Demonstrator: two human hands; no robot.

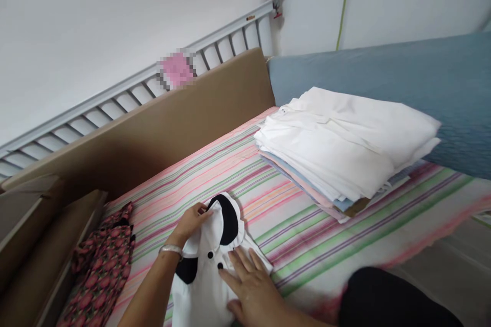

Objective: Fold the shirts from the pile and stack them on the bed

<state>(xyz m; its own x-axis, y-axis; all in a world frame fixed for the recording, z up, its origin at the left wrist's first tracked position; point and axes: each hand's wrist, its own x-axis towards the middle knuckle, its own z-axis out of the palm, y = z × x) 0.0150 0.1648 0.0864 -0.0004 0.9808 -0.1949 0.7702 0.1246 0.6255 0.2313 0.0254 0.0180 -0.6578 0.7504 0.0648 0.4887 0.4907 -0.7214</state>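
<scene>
Lower centre, our left hand (190, 223) pinches the white garment (207, 276)'s ruffled black collar; our right hand (251, 286) presses flat, fingers spread, on the striped bed (307, 235).

I can read no text, label, brand or number anywhere in front of me. The only spot that might carry writing is a pink patch (177, 69) on the white slatted rail (115, 99) above the brown headboard (161, 127), and it is blurred past reading. A small dark mark at the collar of the top white folded garment (337, 138) is too small to make out.
</scene>
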